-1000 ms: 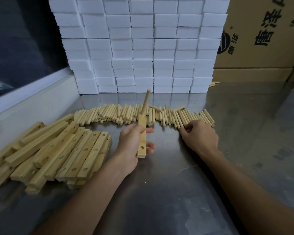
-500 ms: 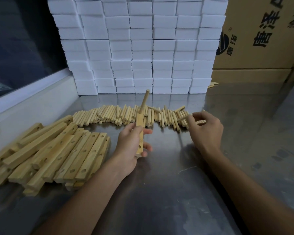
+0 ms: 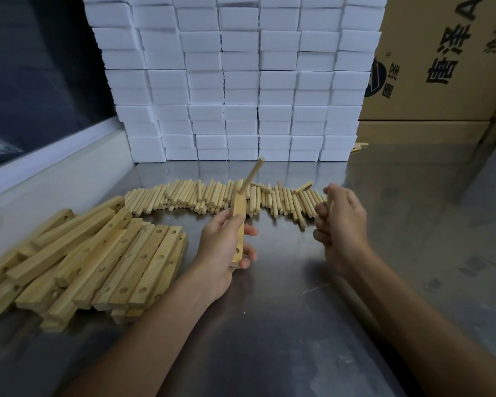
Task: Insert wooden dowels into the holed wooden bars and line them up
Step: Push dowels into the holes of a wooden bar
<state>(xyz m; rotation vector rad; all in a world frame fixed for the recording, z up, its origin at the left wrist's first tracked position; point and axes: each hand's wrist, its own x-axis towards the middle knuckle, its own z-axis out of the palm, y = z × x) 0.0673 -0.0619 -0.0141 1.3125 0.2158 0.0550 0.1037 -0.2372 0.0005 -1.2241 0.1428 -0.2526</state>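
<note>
Head camera looks down on a steel table [image 3: 269, 325] where I have both bare hands in view. My left hand [image 3: 224, 247] grips a holed wooden bar [image 3: 238, 224] held nearly upright above the table, fingers wrapped round its lower half, with one hole showing on the face below my thumb. One dowel [image 3: 251, 176] is already seated in the bar's top hole and sticks out at a slant, up and to the right. My right hand [image 3: 341, 224] is lifted just off the table to the right of the bar, fingers curled, pinching what looks like a second dowel [image 3: 329, 202]; only a short pale sliver of it shows between the fingers, so I cannot say how it is oriented. The two hands are near each other but apart. Behind them a long row of loose dowels [image 3: 184, 196] lies across the table, most of them side by side, with one stray resting tilted on top near its right end. To my left sits a pile of holed bars [image 3: 98, 259], lying flat and overlapping. At the back stands a stack of white blocks [image 3: 241, 81], with a printed cardboard box [image 3: 441, 67] to its right.
</note>
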